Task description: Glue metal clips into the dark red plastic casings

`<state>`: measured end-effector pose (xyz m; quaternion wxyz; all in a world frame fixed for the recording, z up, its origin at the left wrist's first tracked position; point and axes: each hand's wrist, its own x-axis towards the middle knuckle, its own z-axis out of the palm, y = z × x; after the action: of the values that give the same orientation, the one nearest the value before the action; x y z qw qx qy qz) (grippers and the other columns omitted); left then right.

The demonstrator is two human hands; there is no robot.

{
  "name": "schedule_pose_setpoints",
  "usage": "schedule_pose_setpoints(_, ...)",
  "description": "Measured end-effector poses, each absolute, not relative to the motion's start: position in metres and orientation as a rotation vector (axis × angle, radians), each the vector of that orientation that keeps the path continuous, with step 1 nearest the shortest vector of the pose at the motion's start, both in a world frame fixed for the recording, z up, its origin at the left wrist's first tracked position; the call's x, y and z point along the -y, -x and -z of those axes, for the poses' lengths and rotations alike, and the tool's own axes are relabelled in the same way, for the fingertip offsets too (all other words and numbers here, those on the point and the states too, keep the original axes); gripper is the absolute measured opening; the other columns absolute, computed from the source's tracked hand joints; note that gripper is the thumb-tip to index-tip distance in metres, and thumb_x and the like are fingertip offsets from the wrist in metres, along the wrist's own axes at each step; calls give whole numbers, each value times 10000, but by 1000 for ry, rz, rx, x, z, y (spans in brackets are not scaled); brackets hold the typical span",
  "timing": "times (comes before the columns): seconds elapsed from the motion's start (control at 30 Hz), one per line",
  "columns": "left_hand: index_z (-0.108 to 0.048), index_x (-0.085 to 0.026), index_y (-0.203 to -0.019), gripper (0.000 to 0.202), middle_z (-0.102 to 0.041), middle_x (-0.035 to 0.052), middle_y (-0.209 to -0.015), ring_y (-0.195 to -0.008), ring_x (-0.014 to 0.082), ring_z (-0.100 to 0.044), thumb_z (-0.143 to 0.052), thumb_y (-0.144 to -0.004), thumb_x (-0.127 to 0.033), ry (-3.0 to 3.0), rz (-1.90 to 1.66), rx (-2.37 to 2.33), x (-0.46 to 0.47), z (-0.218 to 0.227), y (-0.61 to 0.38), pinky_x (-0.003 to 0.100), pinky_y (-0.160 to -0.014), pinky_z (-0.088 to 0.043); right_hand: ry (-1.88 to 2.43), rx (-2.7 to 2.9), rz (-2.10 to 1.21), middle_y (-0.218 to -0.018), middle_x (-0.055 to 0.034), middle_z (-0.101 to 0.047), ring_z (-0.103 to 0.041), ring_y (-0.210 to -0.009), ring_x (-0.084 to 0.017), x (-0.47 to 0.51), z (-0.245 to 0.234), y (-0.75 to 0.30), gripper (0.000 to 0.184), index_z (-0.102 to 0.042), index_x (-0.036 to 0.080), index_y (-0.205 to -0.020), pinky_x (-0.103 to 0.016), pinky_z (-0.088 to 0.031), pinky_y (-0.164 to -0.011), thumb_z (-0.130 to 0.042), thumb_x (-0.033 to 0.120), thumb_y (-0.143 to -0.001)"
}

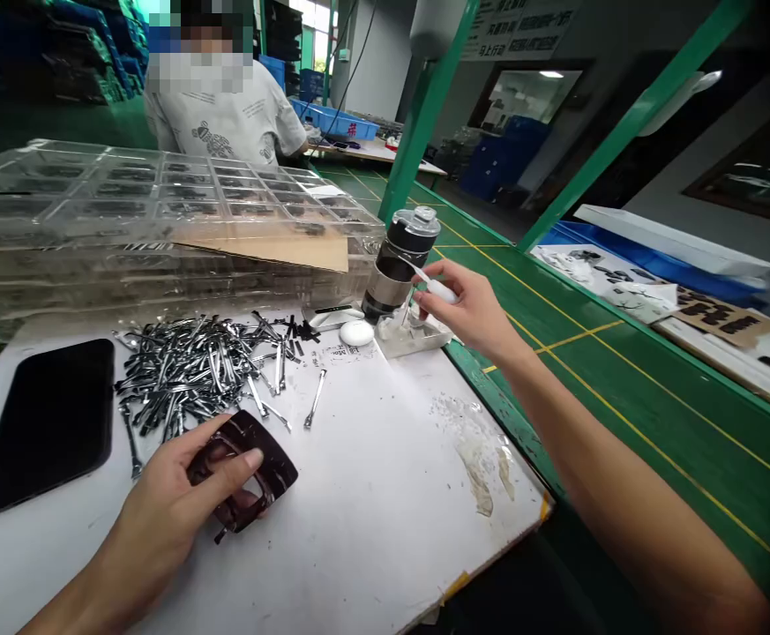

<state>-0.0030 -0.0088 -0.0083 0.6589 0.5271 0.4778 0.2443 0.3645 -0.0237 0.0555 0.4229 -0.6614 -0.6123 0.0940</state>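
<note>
My left hand is closed around a dark brown glossy curved piece with cut-outs, held just over the white tabletop. Its exact kind I cannot make out. At the right, my right hand pinches a small white tool with a thin tip, above a small clear tray at the table edge. A heap of silver metal hair clips lies beyond my left hand, and a single metal clip sits apart from it.
A black phone lies at the left. Stacked clear compartment boxes with a cardboard piece stand behind the heap. A dark tumbler and a white rounded object are near the tray. Another person sits beyond.
</note>
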Motion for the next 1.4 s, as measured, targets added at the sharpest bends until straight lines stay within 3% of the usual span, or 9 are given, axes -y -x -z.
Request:
schedule_pose_setpoints(0.1, -711, -216, -909, 285, -699, 4, -725, -666, 194, -679, -812, -764, -440, -1358, -686, -1052, 6, 15, 5, 242, -589, -579, 1557, 1473, -274, -644, 50, -602, -583, -551, -155, 28, -57, -340, 467, -603, 220, -1265, -271, -464, -560, -758, 265, -827)
schedule_pose_setpoints(0.2, -721, -241, -1018, 220, -753, 13, -863, -757, 193, -729, -752, -858, -389, -1546, -818, -996, 6, 20, 7, 247, -673, -614, 1395, 1663, -463, -814, -2, -678, -606, -612, -131, 38, -49, -294, 220, -703, 196, -1037, -251, -472, -584, -758, 312, -858)
schedule_pose_setpoints(0.3, -715, -270, -1062, 153, -757, 18, -1064, -961, 193, -735, -687, -921, -219, -1774, -1001, -808, 8, 22, 7, 257, -803, -617, 1221, 2011, -745, -785, -5, -715, -609, -587, -113, 52, -26, -247, 237, -711, 169, -1031, -227, -464, -586, -776, 319, -859)
schedule_pose_setpoints(0.47, -711, -271, -1110, 313, -719, 55, -1147, -1065, 226, -690, -638, -899, -52, -2061, -1143, -489, 9, 17, 9, 346, -925, -572, 989, 2093, -333, -713, -16, -672, -612, -604, -139, 67, 8, -219, 145, -649, 166, -993, -249, -427, -569, -586, 102, -878)
schedule_pose_setpoints(0.73, -685, -269, -1118, 263, -366, -69, -564, -476, 120, -363, -620, -940, -452, -1547, -714, -1054, 13, -4, 5, 230, -463, -311, 1041, 2050, 34, -691, 2, -627, -560, -547, -139, 62, 7, -233, 161, -573, 213, -1028, -264, -416, -532, -603, 125, -897)
schedule_pose_setpoints(0.87, -585, -250, -1274, 304, -691, 30, -847, -820, 217, -682, -539, -987, -340, -1071, -560, -678, 10, -4, 3, 326, -690, -580, 1061, 2036, 54, -696, -3, -618, -546, -563, -142, 58, 12, -238, 161, -571, 206, -1041, -265, -421, -546, -605, 117, -911)
schedule_pose_setpoints(0.97, -633, -193, -1216, 283, -699, 123, -1206, -1111, 278, -662, -513, -992, -319, -851, -630, -565, 5, -3, 2, 370, -797, -621, 1016, 2084, -20, -740, -20, -653, -588, -617, -154, 55, 14, -239, 167, -579, 203, -1070, -269, -443, -579, -588, 111, -930)
schedule_pose_setpoints(1.23, -679, -210, -1151, 261, -773, 52, -1100, -1042, 184, -731, -737, -906, -277, -815, -885, -901, -5, -5, -1, 191, -802, -610, 1381, 2005, -605, -947, -45, -711, -674, -781, -179, 41, 16, -244, 328, -629, 204, -1070, -261, -522, -647, -791, 385, -850)
schedule_pose_setpoints(1.4, -661, -204, -1218, 336, -796, 56, -1005, -1013, 187, -751, -745, -901, -276, -867, -896, -894, -10, -1, 0, 208, -831, -610, 1398, 2297, -458, -958, -84, -682, -650, -806, -198, 37, 21, -247, 115, -664, 156, -1034, -308, -493, -708, -608, 241, -979)
